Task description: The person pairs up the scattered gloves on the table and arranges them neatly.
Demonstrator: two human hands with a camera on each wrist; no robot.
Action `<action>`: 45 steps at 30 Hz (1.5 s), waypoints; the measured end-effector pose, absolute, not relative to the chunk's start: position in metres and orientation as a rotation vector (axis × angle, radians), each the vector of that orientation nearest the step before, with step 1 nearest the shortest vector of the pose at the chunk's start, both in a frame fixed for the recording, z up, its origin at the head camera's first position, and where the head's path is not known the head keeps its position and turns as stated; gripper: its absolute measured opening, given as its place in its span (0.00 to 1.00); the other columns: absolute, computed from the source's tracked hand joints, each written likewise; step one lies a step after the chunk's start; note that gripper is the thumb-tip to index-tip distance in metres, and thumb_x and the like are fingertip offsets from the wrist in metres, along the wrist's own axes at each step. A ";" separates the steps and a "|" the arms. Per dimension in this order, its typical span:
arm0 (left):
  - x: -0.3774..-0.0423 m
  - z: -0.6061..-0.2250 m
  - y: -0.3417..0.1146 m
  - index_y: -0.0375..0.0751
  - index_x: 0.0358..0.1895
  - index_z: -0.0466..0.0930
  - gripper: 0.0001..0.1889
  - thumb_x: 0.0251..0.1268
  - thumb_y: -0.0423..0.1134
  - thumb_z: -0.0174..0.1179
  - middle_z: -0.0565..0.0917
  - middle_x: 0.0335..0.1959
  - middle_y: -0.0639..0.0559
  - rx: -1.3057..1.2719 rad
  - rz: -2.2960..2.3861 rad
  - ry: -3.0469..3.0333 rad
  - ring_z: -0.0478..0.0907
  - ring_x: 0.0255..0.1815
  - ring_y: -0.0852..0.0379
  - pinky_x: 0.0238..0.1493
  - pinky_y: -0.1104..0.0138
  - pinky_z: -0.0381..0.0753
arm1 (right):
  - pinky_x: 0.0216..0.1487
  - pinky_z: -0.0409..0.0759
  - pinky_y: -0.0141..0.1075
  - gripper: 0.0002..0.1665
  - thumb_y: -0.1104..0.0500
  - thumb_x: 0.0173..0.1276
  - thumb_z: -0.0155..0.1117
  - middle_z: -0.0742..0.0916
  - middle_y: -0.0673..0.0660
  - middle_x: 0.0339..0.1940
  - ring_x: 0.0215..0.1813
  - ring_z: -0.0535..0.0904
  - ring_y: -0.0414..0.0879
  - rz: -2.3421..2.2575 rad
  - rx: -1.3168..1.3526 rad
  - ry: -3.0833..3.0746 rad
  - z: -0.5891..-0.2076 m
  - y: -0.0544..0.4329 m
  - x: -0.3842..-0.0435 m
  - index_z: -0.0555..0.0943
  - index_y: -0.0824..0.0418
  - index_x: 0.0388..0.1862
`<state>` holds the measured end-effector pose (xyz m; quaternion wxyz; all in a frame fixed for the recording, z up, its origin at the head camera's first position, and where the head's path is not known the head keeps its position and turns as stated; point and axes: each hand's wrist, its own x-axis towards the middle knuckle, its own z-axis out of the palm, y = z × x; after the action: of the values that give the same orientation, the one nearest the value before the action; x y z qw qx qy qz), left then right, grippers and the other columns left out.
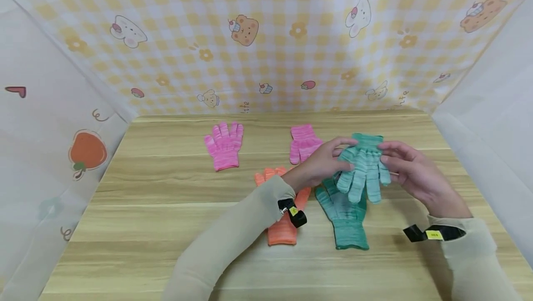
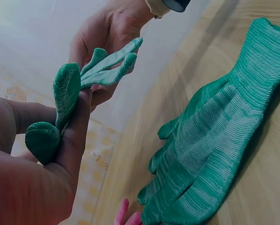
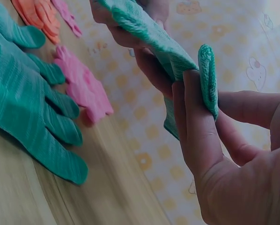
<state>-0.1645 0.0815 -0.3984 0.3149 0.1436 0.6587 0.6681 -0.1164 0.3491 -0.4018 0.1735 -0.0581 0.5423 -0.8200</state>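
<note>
A green knit glove (image 1: 364, 168) is held up by both hands, cuff at the far side and fingers hanging toward the near side. My left hand (image 1: 324, 162) pinches its left edge between thumb and fingers. At its right edge, my right hand (image 1: 416, 174) grips the glove near the cuff and little finger. In the left wrist view the lifted glove (image 2: 67, 93) appears edge-on between the hands. Below it, another green glove (image 1: 350, 229) lies flat on the table with its cuff toward the near side, its fingers partly covered from above.
An orange glove (image 1: 282, 234) lies under the left forearm, partly hidden. One pink glove (image 1: 226, 148) lies at the back left of the wooden table (image 1: 166, 227); another pink glove (image 1: 304, 139) lies behind the left hand. A checked cloth (image 1: 275, 60) hangs behind.
</note>
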 end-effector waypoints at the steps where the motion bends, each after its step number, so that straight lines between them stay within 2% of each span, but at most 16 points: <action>1: -0.164 -0.398 0.080 0.54 0.78 0.77 0.32 0.77 0.24 0.66 0.66 0.86 0.49 0.385 1.765 1.728 0.61 0.86 0.50 0.65 0.62 0.81 | 0.47 0.90 0.39 0.23 0.76 0.86 0.48 0.89 0.56 0.55 0.50 0.90 0.48 -2.320 -0.172 1.543 -0.402 0.348 -0.116 0.83 0.60 0.65; 4: -0.161 -0.399 0.074 0.57 0.81 0.74 0.36 0.77 0.23 0.65 0.64 0.87 0.52 0.406 1.772 1.711 0.60 0.85 0.56 0.55 0.66 0.82 | 0.48 0.90 0.39 0.23 0.77 0.85 0.49 0.89 0.56 0.56 0.52 0.90 0.48 -2.307 -0.191 1.547 -0.403 0.345 -0.116 0.81 0.60 0.67; 5: -0.159 -0.399 0.073 0.57 0.83 0.72 0.37 0.77 0.22 0.65 0.64 0.87 0.50 0.416 1.777 1.697 0.69 0.80 0.56 0.48 0.67 0.81 | 0.49 0.90 0.39 0.23 0.77 0.85 0.49 0.89 0.56 0.57 0.52 0.90 0.48 -2.302 -0.194 1.550 -0.403 0.345 -0.116 0.80 0.60 0.68; 7: -0.157 -0.399 0.069 0.58 0.85 0.69 0.40 0.77 0.22 0.64 0.65 0.87 0.47 0.424 1.788 1.680 0.81 0.57 0.58 0.38 0.66 0.76 | 0.49 0.90 0.39 0.24 0.77 0.85 0.49 0.88 0.55 0.57 0.52 0.91 0.48 -2.294 -0.202 1.554 -0.403 0.343 -0.116 0.78 0.60 0.69; 9: -0.155 -0.399 0.067 0.58 0.87 0.64 0.42 0.77 0.21 0.63 0.66 0.86 0.42 0.423 1.804 1.661 0.80 0.42 0.60 0.34 0.65 0.72 | 0.47 0.90 0.37 0.25 0.77 0.85 0.48 0.88 0.55 0.58 0.51 0.90 0.47 -2.294 -0.207 1.544 -0.402 0.341 -0.115 0.75 0.59 0.72; 11: -0.153 -0.399 0.066 0.58 0.89 0.60 0.45 0.77 0.21 0.63 0.64 0.86 0.39 0.413 1.814 1.663 0.82 0.45 0.54 0.42 0.65 0.79 | 0.43 0.88 0.33 0.27 0.77 0.85 0.49 0.88 0.54 0.58 0.47 0.89 0.44 -2.299 -0.187 1.539 -0.403 0.340 -0.115 0.71 0.58 0.76; 12: -0.152 -0.398 0.065 0.58 0.90 0.58 0.46 0.76 0.21 0.63 0.62 0.87 0.38 0.402 1.816 1.672 0.84 0.57 0.53 0.51 0.64 0.82 | 0.38 0.84 0.31 0.28 0.76 0.86 0.49 0.88 0.53 0.58 0.43 0.86 0.43 -2.300 -0.174 1.538 -0.403 0.338 -0.115 0.68 0.57 0.77; 13: -0.151 -0.398 0.064 0.59 0.90 0.57 0.47 0.76 0.21 0.63 0.61 0.87 0.37 0.390 1.816 1.684 0.80 0.69 0.50 0.59 0.62 0.83 | 0.34 0.80 0.30 0.29 0.76 0.86 0.49 0.88 0.53 0.57 0.39 0.83 0.42 -2.298 -0.157 1.537 -0.403 0.337 -0.115 0.66 0.56 0.79; 14: -0.150 -0.398 0.064 0.59 0.90 0.56 0.48 0.75 0.20 0.63 0.60 0.88 0.37 0.380 1.817 1.690 0.70 0.80 0.46 0.68 0.58 0.80 | 0.32 0.77 0.30 0.30 0.75 0.86 0.50 0.89 0.52 0.55 0.37 0.81 0.41 -2.291 -0.134 1.545 -0.402 0.336 -0.116 0.63 0.56 0.80; 16: -0.148 -0.397 0.063 0.60 0.91 0.54 0.49 0.75 0.21 0.64 0.56 0.89 0.36 0.362 1.810 1.718 0.53 0.88 0.38 0.77 0.51 0.72 | 0.31 0.73 0.31 0.32 0.73 0.86 0.51 0.88 0.51 0.51 0.34 0.78 0.40 -2.268 -0.077 1.565 -0.401 0.333 -0.117 0.59 0.54 0.81; 18: -0.147 -0.397 0.062 0.60 0.91 0.53 0.50 0.74 0.20 0.64 0.55 0.89 0.36 0.341 1.813 1.723 0.53 0.88 0.38 0.78 0.50 0.71 | 0.30 0.73 0.31 0.32 0.71 0.87 0.53 0.88 0.50 0.51 0.33 0.78 0.39 -2.237 -0.032 1.580 -0.400 0.331 -0.118 0.56 0.54 0.80; 20: -0.146 -0.398 0.062 0.60 0.91 0.51 0.51 0.74 0.20 0.64 0.55 0.89 0.36 0.324 1.816 1.720 0.54 0.88 0.38 0.78 0.50 0.71 | 0.33 0.82 0.33 0.33 0.70 0.87 0.54 0.89 0.51 0.53 0.38 0.86 0.40 -2.213 0.000 1.589 -0.400 0.329 -0.120 0.56 0.53 0.80; 23: -0.146 -0.398 0.062 0.59 0.92 0.50 0.52 0.74 0.20 0.64 0.57 0.89 0.36 0.293 1.816 1.716 0.56 0.88 0.38 0.77 0.50 0.72 | 0.36 0.85 0.33 0.32 0.71 0.86 0.55 0.89 0.51 0.59 0.41 0.87 0.40 -2.203 0.009 1.589 -0.400 0.327 -0.121 0.57 0.54 0.80; 29: -0.147 -0.398 0.061 0.50 0.92 0.48 0.47 0.78 0.24 0.63 0.62 0.87 0.37 0.253 1.812 1.715 0.63 0.85 0.40 0.77 0.49 0.73 | 0.45 0.90 0.35 0.27 0.73 0.86 0.53 0.91 0.53 0.59 0.48 0.91 0.42 -2.183 -0.072 1.596 -0.399 0.325 -0.124 0.63 0.59 0.78; 36: -0.149 -0.399 0.058 0.41 0.88 0.59 0.37 0.82 0.28 0.61 0.69 0.84 0.41 0.234 1.769 1.724 0.71 0.80 0.45 0.76 0.54 0.74 | 0.47 0.91 0.41 0.23 0.73 0.86 0.53 0.92 0.57 0.58 0.51 0.93 0.49 -2.137 -0.143 1.609 -0.396 0.326 -0.126 0.78 0.58 0.71; 45: -0.153 -0.402 0.055 0.39 0.85 0.66 0.34 0.81 0.31 0.65 0.77 0.77 0.39 0.310 1.708 1.822 0.82 0.70 0.49 0.67 0.59 0.83 | 0.46 0.91 0.42 0.22 0.75 0.86 0.51 0.92 0.57 0.56 0.50 0.92 0.50 -2.120 -0.219 1.617 -0.392 0.326 -0.129 0.77 0.60 0.70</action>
<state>-0.1528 0.0550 -0.4023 0.3072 0.1172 0.6889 0.6459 -0.1291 0.3262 -0.3923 0.2312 -0.0795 0.5880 -0.7711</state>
